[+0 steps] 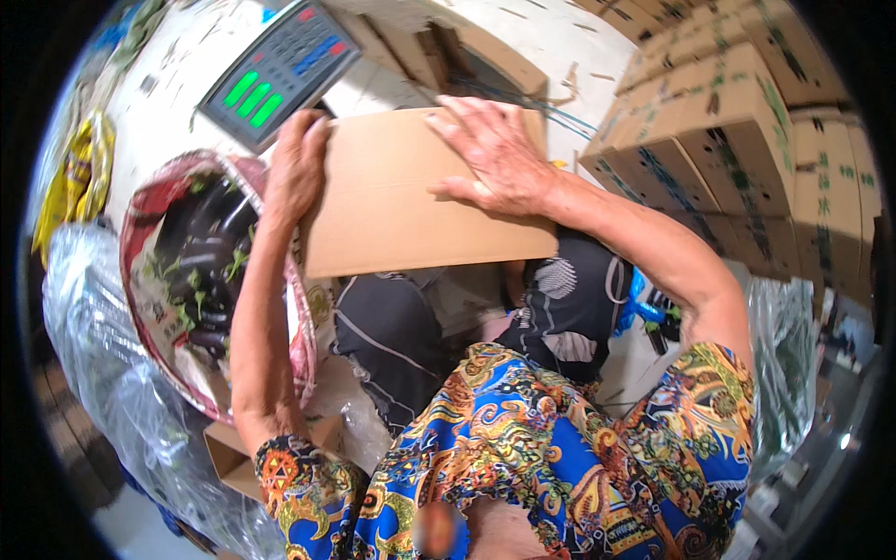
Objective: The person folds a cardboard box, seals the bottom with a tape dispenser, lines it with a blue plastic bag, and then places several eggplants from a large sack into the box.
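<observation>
A flat piece of brown cardboard (pixel 383 215) spans the space over my knees in the head view. My left hand (pixel 299 163) grips its left end, fingers curled at the upper corner. My right hand (pixel 490 159) lies on its right part, palm down with fingers spread. A red-and-white woven sack (pixel 140 238) of dark eggplants (pixel 205 252) with green stems stands beside my left forearm. Just beyond the cardboard's upper left corner is a digital scale's panel (pixel 275 70) with green displays and several buttons.
Stacked cardboard boxes (pixel 705 149) fill the right. A yellow bag (pixel 79 177) and clear plastic wrap (pixel 107 336) lie at the left. An open carton (pixel 224 453) sits at lower left. Blue plastic (pixel 639 303) with eggplants and more plastic sheeting (pixel 784 364) are at the right.
</observation>
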